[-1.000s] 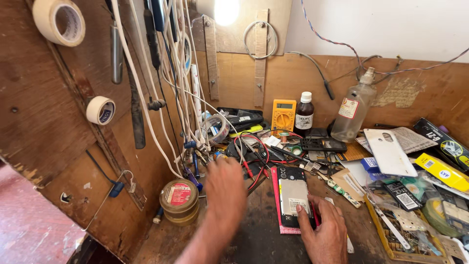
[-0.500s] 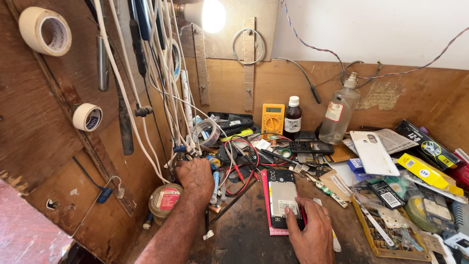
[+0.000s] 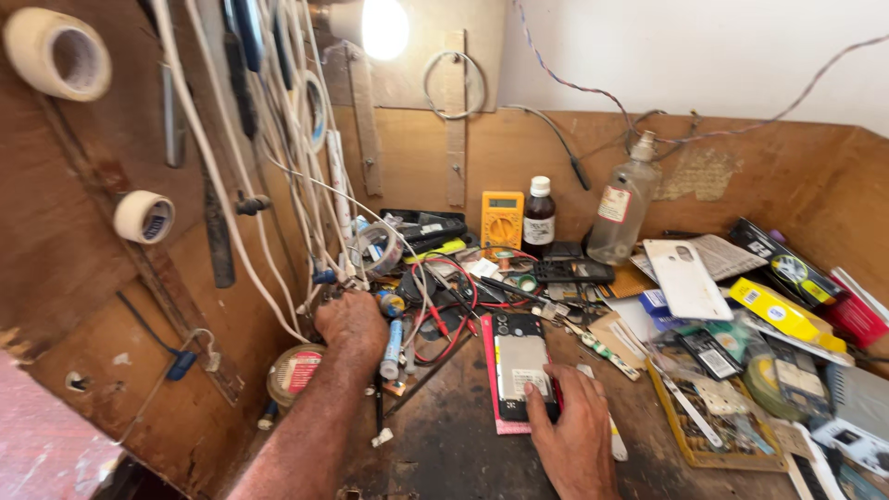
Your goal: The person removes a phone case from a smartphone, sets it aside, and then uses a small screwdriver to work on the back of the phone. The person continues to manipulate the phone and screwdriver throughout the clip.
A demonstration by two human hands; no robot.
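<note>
My left hand (image 3: 350,322) is curled, knuckles up, in the tangle of white cables (image 3: 306,222) and small tools by the left wall; whatever its fingers touch is hidden. A blue-tipped pen-like tool (image 3: 393,348) lies just right of it. My right hand (image 3: 574,433) rests at the near edge of the bench, its thumb and fingertips on the lower end of an opened phone (image 3: 520,364). The phone lies back-up on a pink mat (image 3: 491,393). Red probe leads (image 3: 446,306) loop between the two hands.
A round tin (image 3: 294,372) sits by the left wall. At the back stand a yellow multimeter (image 3: 501,220), a brown bottle (image 3: 537,218) and a clear bottle (image 3: 622,202). A white phone cover (image 3: 686,278) and boxes crowd the right. Tape rolls (image 3: 143,217) hang left, under a lit bulb (image 3: 383,26).
My left hand has moved from above the middle of the bench leftwards and down into the cables by the wall. My right hand has stayed on the phone.
</note>
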